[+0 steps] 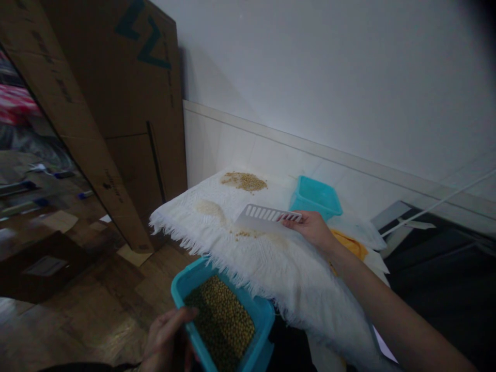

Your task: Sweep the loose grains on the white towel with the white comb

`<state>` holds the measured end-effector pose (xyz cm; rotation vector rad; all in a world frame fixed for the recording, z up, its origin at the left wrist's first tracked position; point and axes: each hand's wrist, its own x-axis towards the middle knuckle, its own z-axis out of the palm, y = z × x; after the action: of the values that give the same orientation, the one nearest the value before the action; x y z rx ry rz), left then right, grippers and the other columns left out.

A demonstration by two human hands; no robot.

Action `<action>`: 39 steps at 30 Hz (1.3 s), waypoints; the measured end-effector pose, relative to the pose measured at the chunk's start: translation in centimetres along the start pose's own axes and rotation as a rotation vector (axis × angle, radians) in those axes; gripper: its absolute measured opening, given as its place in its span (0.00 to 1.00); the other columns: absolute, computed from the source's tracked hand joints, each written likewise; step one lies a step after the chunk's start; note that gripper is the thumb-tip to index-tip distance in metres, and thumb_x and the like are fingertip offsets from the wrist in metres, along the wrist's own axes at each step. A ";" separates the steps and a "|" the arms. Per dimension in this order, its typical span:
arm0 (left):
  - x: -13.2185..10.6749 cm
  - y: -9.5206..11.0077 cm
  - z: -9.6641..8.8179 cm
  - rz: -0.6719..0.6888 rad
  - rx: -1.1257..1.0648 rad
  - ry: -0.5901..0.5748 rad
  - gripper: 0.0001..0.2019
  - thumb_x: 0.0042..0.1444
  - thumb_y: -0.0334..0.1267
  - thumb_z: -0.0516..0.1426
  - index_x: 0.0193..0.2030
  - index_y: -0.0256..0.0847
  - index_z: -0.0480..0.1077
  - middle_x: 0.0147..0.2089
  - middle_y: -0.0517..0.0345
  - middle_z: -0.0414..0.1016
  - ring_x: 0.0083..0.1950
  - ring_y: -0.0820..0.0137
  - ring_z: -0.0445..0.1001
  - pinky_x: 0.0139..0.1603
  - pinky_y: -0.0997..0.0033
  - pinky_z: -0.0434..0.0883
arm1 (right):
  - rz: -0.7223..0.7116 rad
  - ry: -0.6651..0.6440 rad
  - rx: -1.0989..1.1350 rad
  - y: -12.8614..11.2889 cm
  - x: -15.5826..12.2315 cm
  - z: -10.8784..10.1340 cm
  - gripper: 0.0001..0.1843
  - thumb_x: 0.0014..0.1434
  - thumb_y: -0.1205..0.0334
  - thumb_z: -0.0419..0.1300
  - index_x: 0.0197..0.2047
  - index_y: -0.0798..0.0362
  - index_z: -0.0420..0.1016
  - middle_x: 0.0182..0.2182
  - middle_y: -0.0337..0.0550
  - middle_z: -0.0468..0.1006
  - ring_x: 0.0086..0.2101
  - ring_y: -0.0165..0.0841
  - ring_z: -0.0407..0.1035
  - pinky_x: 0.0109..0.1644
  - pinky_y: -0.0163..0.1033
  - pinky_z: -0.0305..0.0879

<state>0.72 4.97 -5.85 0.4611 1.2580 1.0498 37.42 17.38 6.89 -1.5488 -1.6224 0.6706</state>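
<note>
In the head view, I count two turquoise rectangular tubs: a bean-filled plastic tub below the cloth's edge, and an upright plastic tub near the wall. One tan bean pile and one pale grain patch lie on a white fringed cloth. My left hand grips the bean-filled plastic tub's rim, lower fingers hidden; my right hand pinches one grey slotted scraper, fingers closed, over the cloth.

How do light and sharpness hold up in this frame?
Head view: dim overall, the upper right corner darkened; head view: soft sheen on the wooden floor; head view: red-and-white item at the left edge blurred, left hand soft, slotted scraper clearer.
</note>
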 end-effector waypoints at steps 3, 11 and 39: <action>0.1 0.0 0.0 0.008 0.004 0.009 0.23 0.38 0.57 0.72 0.10 0.45 0.71 0.08 0.56 0.65 0.08 0.73 0.57 0.10 0.73 0.51 | 0.012 0.016 0.007 0.2 -0.4 0.0 0.30 0.52 0.30 0.78 0.41 0.49 0.95 0.37 0.47 0.93 0.39 0.49 0.87 0.44 0.49 0.81; -1.6 1.8 0.4 -0.013 0.022 -0.062 0.20 0.42 0.52 0.74 0.14 0.44 0.75 0.12 0.54 0.72 0.11 0.73 0.64 0.13 0.74 0.58 | 0.015 0.010 -0.013 -0.2 -1.3 0.0 0.31 0.53 0.29 0.77 0.42 0.49 0.95 0.37 0.48 0.94 0.38 0.50 0.87 0.43 0.49 0.82; -0.2 0.5 0.0 0.038 0.024 -0.013 0.21 0.39 0.54 0.73 0.11 0.44 0.73 0.10 0.53 0.69 0.08 0.71 0.61 0.10 0.72 0.54 | 0.064 0.110 0.008 -1.4 -5.5 0.2 0.27 0.54 0.33 0.77 0.41 0.49 0.95 0.35 0.48 0.93 0.35 0.48 0.85 0.40 0.47 0.79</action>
<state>0.53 5.00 -5.37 0.5116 1.2558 1.0629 36.21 11.83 6.94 -1.6096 -1.4931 0.6140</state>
